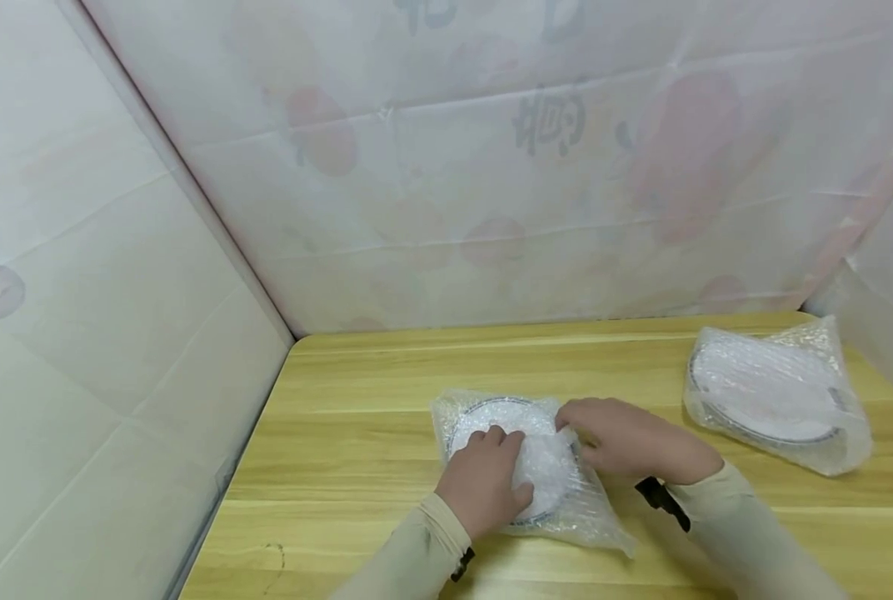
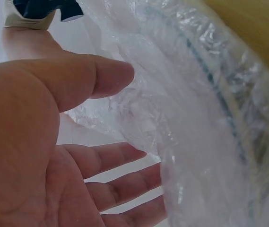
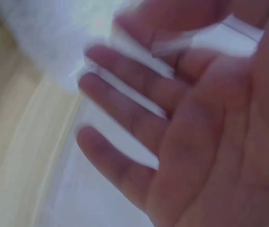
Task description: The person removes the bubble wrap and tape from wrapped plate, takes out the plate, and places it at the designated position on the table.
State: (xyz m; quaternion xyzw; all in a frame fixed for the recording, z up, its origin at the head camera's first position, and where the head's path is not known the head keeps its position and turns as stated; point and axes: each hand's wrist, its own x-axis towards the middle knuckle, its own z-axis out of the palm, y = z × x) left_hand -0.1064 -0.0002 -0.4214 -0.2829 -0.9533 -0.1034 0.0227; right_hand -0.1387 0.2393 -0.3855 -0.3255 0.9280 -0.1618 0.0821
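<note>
A round white plate with a dark patterned rim (image 1: 502, 402) lies inside a clear bubble-wrap bag (image 1: 600, 521) on the wooden table. My left hand (image 1: 486, 483) rests on top of it, its fingers spread and fairly straight. In the left wrist view, the left thumb (image 2: 110, 75) lies along the wrinkled bubble wrap (image 2: 195, 156), with the rim showing through. At the bag's upper right side, my right hand (image 1: 626, 437) pinches a folded edge of the wrap between thumb and forefinger. The right wrist view is blurred; the other right fingers (image 3: 120, 104) extend loosely there.
A second bubble-wrapped plate (image 1: 769, 387) lies at the right back of the table (image 1: 341, 467). Fabric-like walls stand behind the table (image 1: 416, 275) and along its left side (image 1: 117, 350). Both wrists wear dark straps over light sleeves.
</note>
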